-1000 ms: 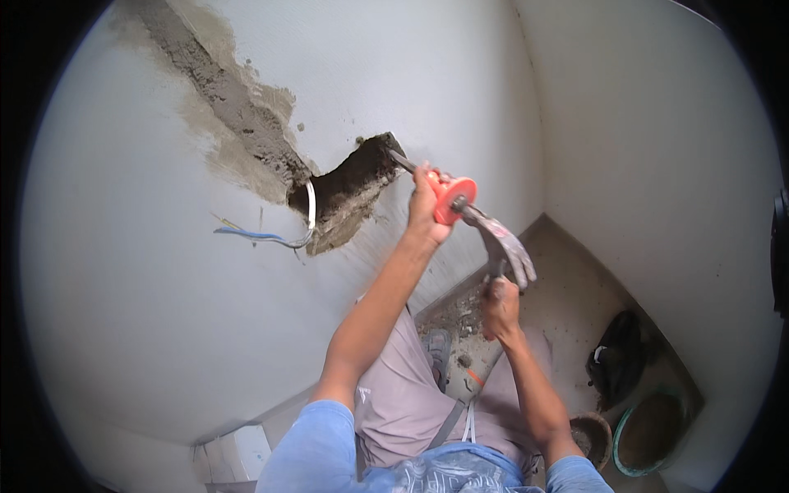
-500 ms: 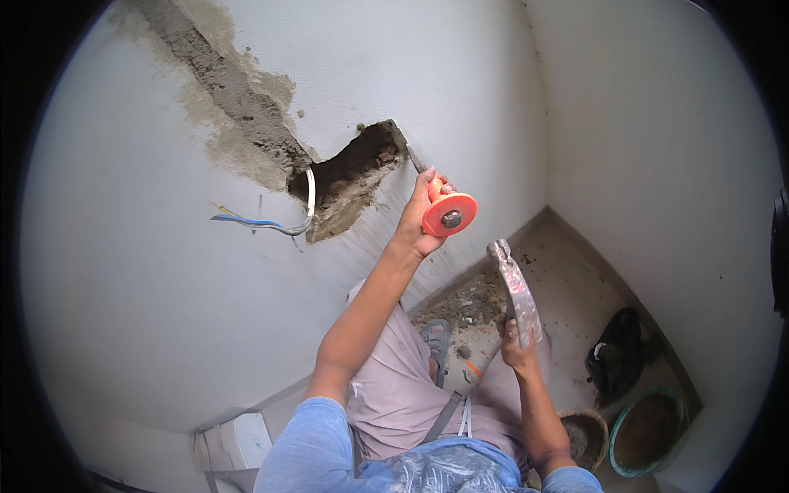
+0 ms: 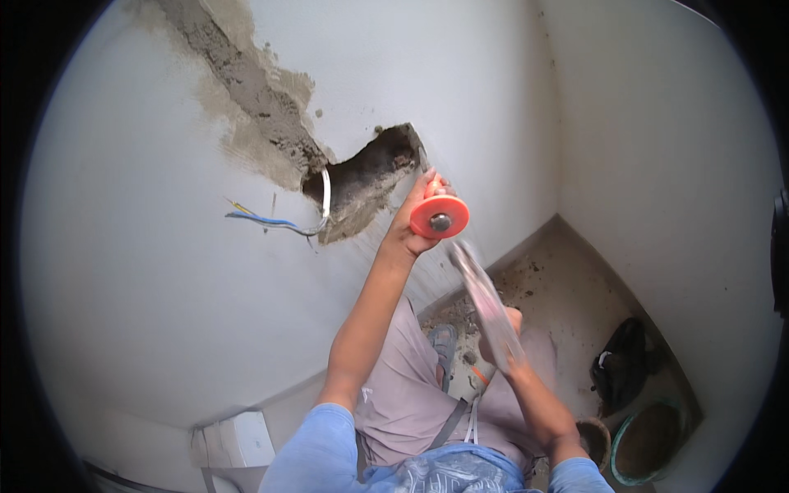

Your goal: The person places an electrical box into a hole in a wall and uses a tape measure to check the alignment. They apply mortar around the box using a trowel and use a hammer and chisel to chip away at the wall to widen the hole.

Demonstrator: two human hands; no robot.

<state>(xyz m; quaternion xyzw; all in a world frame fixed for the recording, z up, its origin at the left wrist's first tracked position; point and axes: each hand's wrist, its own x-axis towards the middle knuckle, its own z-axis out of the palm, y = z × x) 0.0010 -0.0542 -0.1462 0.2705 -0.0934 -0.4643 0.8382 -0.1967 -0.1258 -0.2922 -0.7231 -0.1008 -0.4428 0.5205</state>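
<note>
My left hand [image 3: 412, 228] is closed round the grip of a cold chisel [image 3: 440, 217] with a round orange hand guard and a bare steel striking head. Its blade meets the right edge of a rough hole [image 3: 370, 168] in the white wall. My right hand [image 3: 503, 345] is wrapped round a claw hammer [image 3: 485, 300], smeared by motion, its head just below and right of the guard. From the hole's left side comes a white conduit [image 3: 326, 193] with blue, yellow and grey wires [image 3: 263, 219] hanging out in front of the wall.
A patched mortar channel [image 3: 246, 90] runs up left from the hole. On the floor lie rubble [image 3: 464, 316], an orange strip [image 3: 480, 375] and a black bag [image 3: 622, 366]. Two round tubs [image 3: 629, 460] [image 3: 593, 440] stand at lower right. A white box [image 3: 246, 440] is at lower left.
The hammer has swung up and left toward the chisel's head, and is now blurred. My left hand keeps the chisel at the hole's right edge. The view has shifted slightly.
</note>
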